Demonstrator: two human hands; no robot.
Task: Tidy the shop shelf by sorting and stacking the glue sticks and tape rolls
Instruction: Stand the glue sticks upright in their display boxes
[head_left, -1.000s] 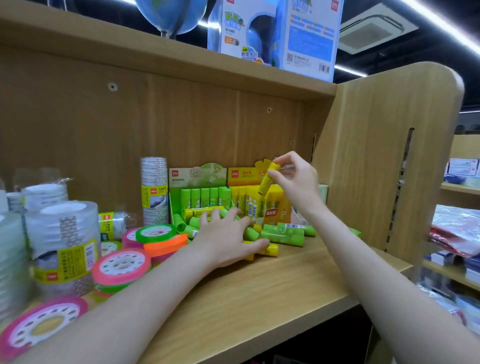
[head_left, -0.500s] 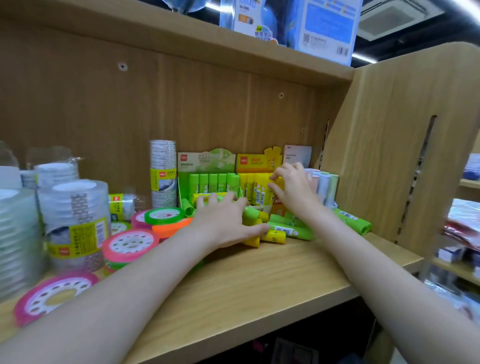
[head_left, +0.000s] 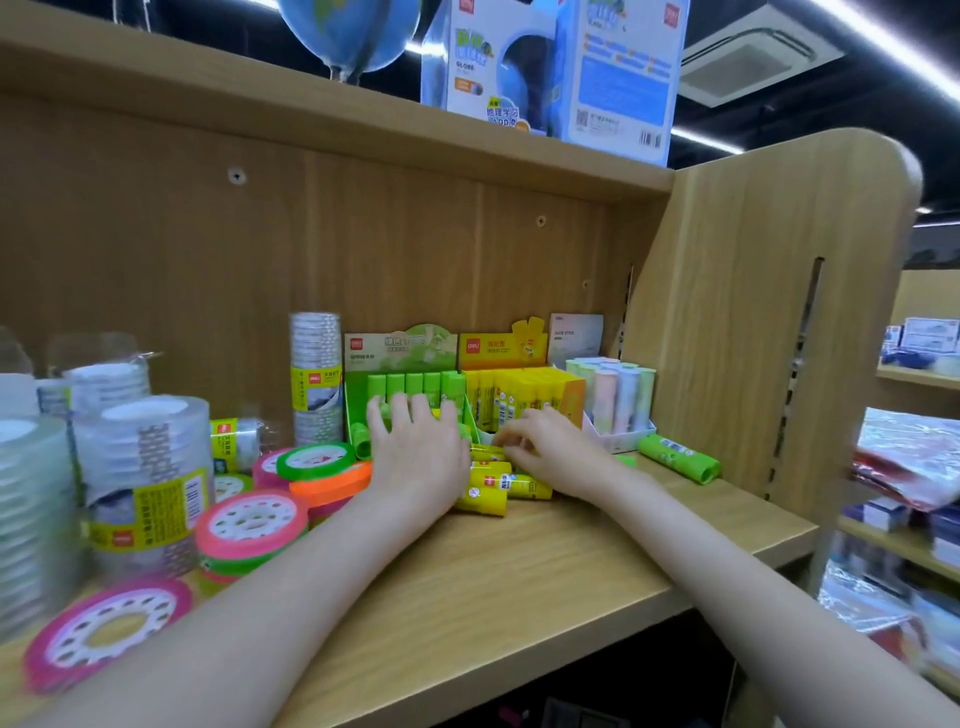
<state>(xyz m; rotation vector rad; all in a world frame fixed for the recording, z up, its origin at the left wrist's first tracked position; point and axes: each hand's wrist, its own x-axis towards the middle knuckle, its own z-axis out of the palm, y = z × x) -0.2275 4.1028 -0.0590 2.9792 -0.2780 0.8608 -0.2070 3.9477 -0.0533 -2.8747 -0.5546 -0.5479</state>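
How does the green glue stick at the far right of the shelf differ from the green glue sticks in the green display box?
The loose green glue stick lies on its side on the shelf; the boxed green glue sticks stand upright. The loose one is alone, right of the pastel stick box; the boxed ones stand in a row, side by side. The left hand partly covers the boxed ones; no hand touches the loose one. Both are bright green.

hands (head_left: 483, 457) covering loose glue sticks (head_left: 488, 493), blurred
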